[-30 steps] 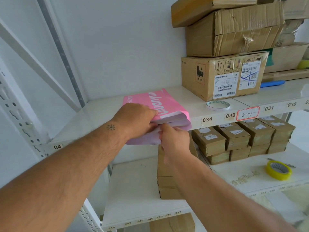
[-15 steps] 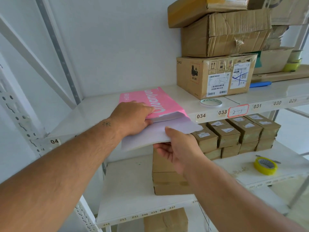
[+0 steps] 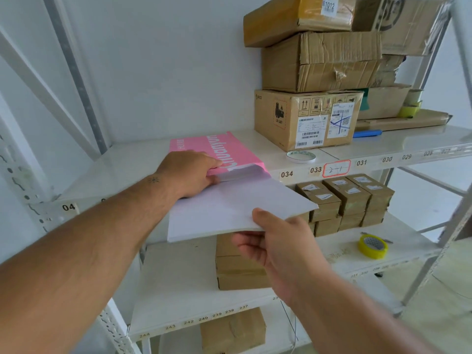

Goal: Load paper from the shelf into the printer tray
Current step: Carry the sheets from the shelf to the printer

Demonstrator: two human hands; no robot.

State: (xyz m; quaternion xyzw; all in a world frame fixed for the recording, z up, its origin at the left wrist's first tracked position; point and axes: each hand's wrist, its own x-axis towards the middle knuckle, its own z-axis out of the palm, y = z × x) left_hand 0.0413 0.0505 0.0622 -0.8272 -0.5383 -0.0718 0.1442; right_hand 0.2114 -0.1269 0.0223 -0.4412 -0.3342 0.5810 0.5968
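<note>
A pink paper ream wrapper (image 3: 229, 150) lies on the upper white shelf (image 3: 132, 164), open at its near end. My left hand (image 3: 189, 172) rests on the wrapper's near end and holds it down. A stack of white paper sheets (image 3: 229, 210) sticks far out of the wrapper past the shelf's front edge. My right hand (image 3: 278, 241) pinches the stack's near edge, thumb on top and fingers underneath. No printer is in view.
Several cardboard boxes (image 3: 309, 118) are stacked on the upper shelf to the right, with a tape roll (image 3: 301, 156) in front. On the lower shelf (image 3: 178, 290) sit a brown box (image 3: 240, 267), several small brown boxes (image 3: 352, 198) and a yellow tape roll (image 3: 373, 246).
My right hand has drawn the white stack further out of the pink wrapper toward me. My left hand stays pressing on the wrapper.
</note>
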